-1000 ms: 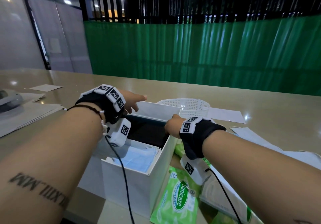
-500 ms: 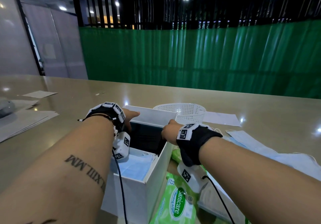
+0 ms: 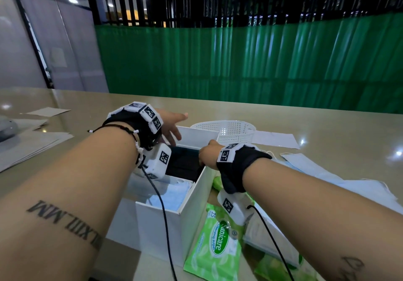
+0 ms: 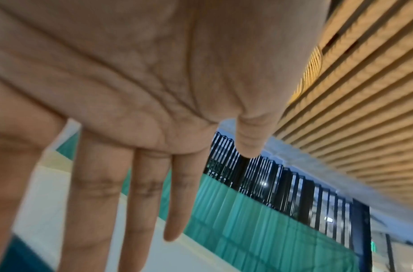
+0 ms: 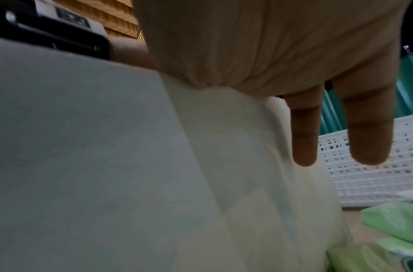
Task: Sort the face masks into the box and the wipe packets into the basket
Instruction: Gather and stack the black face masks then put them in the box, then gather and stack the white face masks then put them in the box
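Note:
A white box [image 3: 157,221] stands open in front of me with a blue face mask [image 3: 172,195] and a black mask [image 3: 185,163] inside. My left hand [image 3: 172,125] hovers over the box's far left corner, empty. Its fingers [image 4: 149,184] are straight and spread. My right hand [image 3: 207,155] grips the top of the box's right wall [image 5: 73,147]; two of its fingers [image 5: 303,132] hang down outside. A green wipe packet [image 3: 216,243] lies beside the box, under my right forearm. The white mesh basket [image 3: 229,128] stands just behind the box.
More blue masks [image 3: 309,167] lie on the table to the right, and another green packet [image 3: 274,265] lies near the front edge. A white sheet [image 3: 274,139] lies beside the basket. Papers [image 3: 28,143] cover the table's left side.
My left hand dipped to the box's far rim, then rose again with its fingers spread forward. My right hand stayed on the box's right wall.

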The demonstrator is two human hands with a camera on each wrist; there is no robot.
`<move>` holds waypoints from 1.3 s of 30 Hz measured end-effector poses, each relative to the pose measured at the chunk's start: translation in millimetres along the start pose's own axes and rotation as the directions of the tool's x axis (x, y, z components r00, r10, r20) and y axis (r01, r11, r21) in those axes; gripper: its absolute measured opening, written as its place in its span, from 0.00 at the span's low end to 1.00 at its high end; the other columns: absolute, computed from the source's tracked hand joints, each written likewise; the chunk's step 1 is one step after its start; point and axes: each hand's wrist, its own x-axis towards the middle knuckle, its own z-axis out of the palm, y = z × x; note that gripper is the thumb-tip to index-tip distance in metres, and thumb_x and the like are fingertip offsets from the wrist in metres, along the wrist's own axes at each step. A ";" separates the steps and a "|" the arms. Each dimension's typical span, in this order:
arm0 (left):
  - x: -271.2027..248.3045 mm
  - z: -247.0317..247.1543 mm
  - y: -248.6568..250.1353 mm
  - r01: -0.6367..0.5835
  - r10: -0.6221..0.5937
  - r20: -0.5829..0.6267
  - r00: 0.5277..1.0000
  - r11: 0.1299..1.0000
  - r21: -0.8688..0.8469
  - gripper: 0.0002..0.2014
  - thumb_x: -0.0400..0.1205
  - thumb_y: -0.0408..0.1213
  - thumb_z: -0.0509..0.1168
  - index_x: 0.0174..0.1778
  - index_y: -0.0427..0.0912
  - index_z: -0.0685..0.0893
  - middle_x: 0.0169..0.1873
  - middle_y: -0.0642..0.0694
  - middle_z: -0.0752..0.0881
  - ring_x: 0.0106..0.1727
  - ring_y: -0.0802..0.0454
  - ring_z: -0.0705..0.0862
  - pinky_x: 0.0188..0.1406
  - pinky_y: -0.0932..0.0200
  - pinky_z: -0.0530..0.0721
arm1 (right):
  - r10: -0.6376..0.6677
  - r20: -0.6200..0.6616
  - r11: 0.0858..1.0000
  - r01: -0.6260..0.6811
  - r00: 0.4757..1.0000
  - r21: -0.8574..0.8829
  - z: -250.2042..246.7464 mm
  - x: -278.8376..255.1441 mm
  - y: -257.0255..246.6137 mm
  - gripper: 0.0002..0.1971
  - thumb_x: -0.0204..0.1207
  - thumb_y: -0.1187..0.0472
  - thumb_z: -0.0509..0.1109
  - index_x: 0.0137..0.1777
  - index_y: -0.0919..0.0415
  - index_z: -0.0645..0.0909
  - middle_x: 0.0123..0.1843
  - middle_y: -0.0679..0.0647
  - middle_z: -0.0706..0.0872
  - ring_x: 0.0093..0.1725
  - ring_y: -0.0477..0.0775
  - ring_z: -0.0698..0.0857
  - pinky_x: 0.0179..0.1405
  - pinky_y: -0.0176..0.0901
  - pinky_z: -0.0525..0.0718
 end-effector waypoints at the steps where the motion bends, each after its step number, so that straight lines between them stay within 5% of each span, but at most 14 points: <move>1: -7.7 0.0 5.1 -0.020 0.020 -0.006 1.000 1.000 -0.019 0.37 0.82 0.65 0.43 0.63 0.34 0.78 0.55 0.36 0.84 0.45 0.42 0.84 0.39 0.58 0.75 | 0.001 -0.052 0.996 0.003 0.999 0.085 0.5 -3.2 -0.7 0.17 0.85 0.61 0.57 0.72 0.56 0.73 0.74 0.52 0.73 0.74 0.55 0.67 0.72 0.48 0.64; 5: -34.3 -1.2 21.7 -0.086 0.084 -0.033 0.996 0.992 -0.089 0.33 0.82 0.65 0.45 0.60 0.40 0.80 0.45 0.44 0.85 0.41 0.48 0.85 0.37 0.59 0.72 | -0.091 -0.061 0.949 0.105 0.994 0.297 -0.6 -16.7 11.3 0.18 0.85 0.60 0.55 0.73 0.58 0.71 0.77 0.55 0.67 0.74 0.61 0.67 0.75 0.50 0.64; 8: -45.6 1.8 33.0 -0.198 0.188 -0.074 0.979 0.968 -0.152 0.24 0.83 0.61 0.52 0.48 0.44 0.81 0.39 0.46 0.83 0.39 0.49 0.84 0.41 0.58 0.73 | 0.056 -0.189 0.771 0.078 0.980 0.632 -2.4 -42.7 35.4 0.18 0.82 0.49 0.60 0.69 0.52 0.74 0.74 0.56 0.67 0.71 0.60 0.72 0.70 0.45 0.67; 12: -64.3 19.5 56.0 -0.341 0.326 -0.103 0.940 0.906 -0.249 0.15 0.84 0.54 0.55 0.45 0.47 0.80 0.37 0.49 0.82 0.37 0.52 0.82 0.41 0.57 0.77 | 0.206 -0.229 0.678 0.030 0.952 0.735 -3.9 -85.7 88.1 0.17 0.81 0.49 0.61 0.65 0.55 0.77 0.68 0.55 0.77 0.64 0.57 0.78 0.57 0.41 0.73; 18: -74.2 83.8 90.1 -0.400 0.398 -0.070 0.915 0.867 -0.297 0.11 0.84 0.49 0.59 0.56 0.48 0.77 0.40 0.48 0.79 0.36 0.53 0.79 0.37 0.57 0.78 | 0.299 0.041 0.552 -0.208 0.953 0.807 48.2 -147.5 176.7 0.09 0.81 0.51 0.62 0.51 0.56 0.78 0.53 0.53 0.83 0.54 0.53 0.82 0.48 0.45 0.80; 24: -51.0 165.1 81.5 -0.268 0.272 -0.001 0.962 0.945 -0.186 0.20 0.80 0.52 0.63 0.65 0.48 0.75 0.45 0.45 0.81 0.40 0.49 0.80 0.41 0.55 0.80 | 0.395 0.295 0.418 -0.457 0.870 0.785 101.3 -203.3 233.5 0.13 0.80 0.53 0.64 0.59 0.59 0.78 0.53 0.54 0.83 0.47 0.53 0.80 0.45 0.44 0.76; 26: -45.0 183.6 75.0 -0.225 0.230 0.012 0.973 0.960 -0.168 0.24 0.81 0.51 0.64 0.70 0.45 0.74 0.54 0.43 0.81 0.40 0.49 0.79 0.38 0.57 0.78 | 0.430 0.321 0.415 -0.501 0.844 0.760 112.1 -213.2 246.3 0.15 0.80 0.52 0.63 0.61 0.60 0.77 0.55 0.55 0.82 0.51 0.54 0.80 0.45 0.43 0.76; 28: -41.1 196.1 69.6 -0.176 0.180 0.027 0.983 0.979 -0.103 0.25 0.83 0.49 0.62 0.74 0.42 0.71 0.66 0.40 0.77 0.52 0.46 0.81 0.43 0.54 0.78 | 0.475 0.322 0.463 -0.544 0.819 0.699 118.1 -219.9 258.2 0.18 0.81 0.49 0.62 0.63 0.61 0.77 0.61 0.56 0.81 0.60 0.57 0.80 0.50 0.45 0.78; 30: -38.0 205.4 62.4 -0.137 0.138 0.035 0.990 0.990 -0.017 0.21 0.83 0.47 0.62 0.68 0.39 0.75 0.64 0.41 0.78 0.65 0.41 0.79 0.50 0.50 0.79 | 0.519 0.320 0.521 -0.590 0.793 0.616 121.0 -224.8 267.5 0.22 0.82 0.49 0.61 0.67 0.64 0.75 0.68 0.59 0.78 0.68 0.59 0.76 0.60 0.47 0.77; 33: -35.2 215.7 52.7 -0.087 0.086 0.015 0.996 0.977 0.196 0.22 0.80 0.53 0.64 0.60 0.38 0.79 0.56 0.41 0.82 0.61 0.43 0.82 0.57 0.54 0.81 | 0.560 0.337 0.540 -0.642 0.757 0.544 131.0 -228.5 279.5 0.25 0.82 0.48 0.61 0.73 0.65 0.71 0.74 0.59 0.74 0.73 0.60 0.72 0.65 0.43 0.70; 36: -34.0 222.1 48.8 -0.088 0.100 -0.016 0.995 0.928 0.363 0.30 0.79 0.52 0.66 0.71 0.35 0.74 0.57 0.41 0.82 0.57 0.44 0.82 0.44 0.60 0.76 | 0.569 0.372 0.567 -0.678 0.733 0.468 148.5 -224.0 284.6 0.26 0.79 0.43 0.62 0.67 0.63 0.76 0.69 0.57 0.78 0.60 0.56 0.77 0.52 0.40 0.71; 39: -37.2 228.3 44.9 -0.064 0.094 -0.062 0.994 0.922 0.382 0.37 0.78 0.48 0.70 0.78 0.36 0.63 0.71 0.40 0.74 0.70 0.42 0.74 0.60 0.56 0.74 | 0.578 0.390 0.552 -0.696 0.716 0.460 172.5 -217.7 298.2 0.25 0.75 0.39 0.65 0.56 0.62 0.81 0.50 0.55 0.84 0.45 0.53 0.80 0.40 0.39 0.73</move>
